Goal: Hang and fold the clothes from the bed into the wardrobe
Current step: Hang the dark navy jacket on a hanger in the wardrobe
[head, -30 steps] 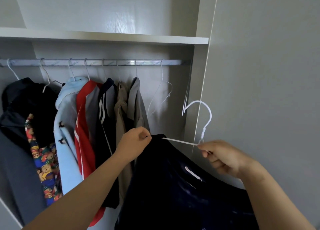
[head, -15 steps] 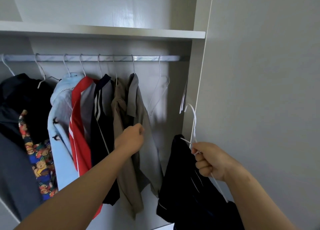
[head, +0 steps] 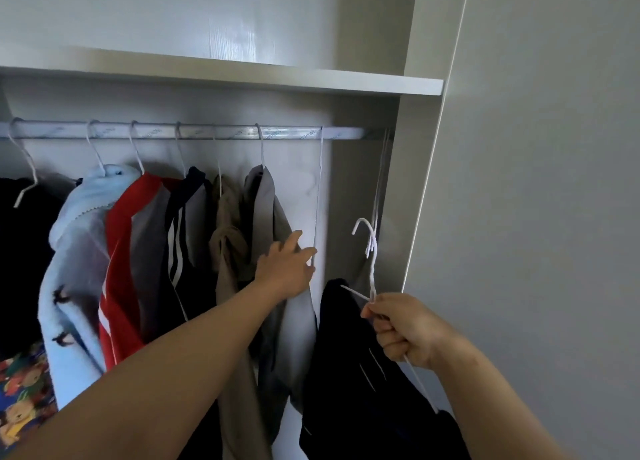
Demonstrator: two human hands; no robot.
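Observation:
A dark navy garment (head: 349, 373) hangs from a white wire hanger (head: 371, 251), and my right hand (head: 405, 328) grips that hanger just below its hook, low at the right end of the wardrobe. My left hand (head: 287, 267) reaches forward with fingers spread, touching an empty white hanger (head: 317, 217) that hangs from the metal rail (head: 294, 133). It also lies against the grey garment (head: 266, 217). The held hanger's hook is well below the rail.
Several garments hang on the rail: a light blue fleece (head: 76, 251), a red and grey jacket (head: 135, 251), a dark striped jacket (head: 187, 238), a tan piece (head: 228, 238). A shelf (head: 242, 77) runs above. The wardrobe's side panel (head: 412, 182) and a grey wall stand right.
My left hand has let go of the navy garment, moved up and right and opened against the empty hanger. The navy garment now hangs straight from the hanger in my right hand.

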